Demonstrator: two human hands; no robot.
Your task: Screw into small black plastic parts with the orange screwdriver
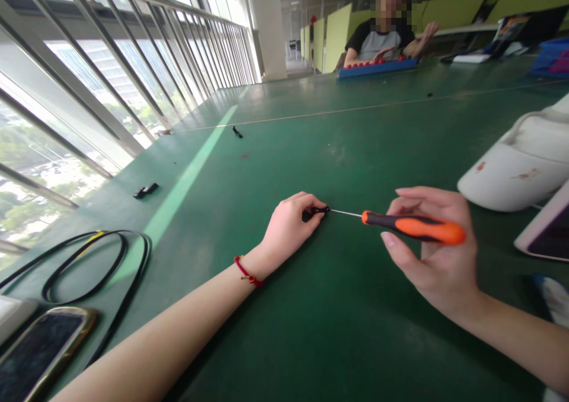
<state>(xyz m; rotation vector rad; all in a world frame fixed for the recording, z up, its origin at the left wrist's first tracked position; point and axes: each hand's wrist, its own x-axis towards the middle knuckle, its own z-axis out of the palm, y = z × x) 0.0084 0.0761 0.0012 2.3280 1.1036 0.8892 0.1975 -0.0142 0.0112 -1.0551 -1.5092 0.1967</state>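
Note:
Between the thumb and fingers of my left hand is a small black part, pinched near the middle of the table. Most of that part is hidden by the fingers, so its exact kind is unclear. An orange and black screwdriver lies across my right hand, its handle against the palm and fingers. That grip is loose, with the thumb apart from the handle. The thin metal shaft points left, and its tip meets the end of the black part. A red cord bracelet circles my left wrist.
Small black pieces lie on the green table. A coiled black cable and a phone are at left. White equipment stands at right. Across the table, a person sits behind a blue tray.

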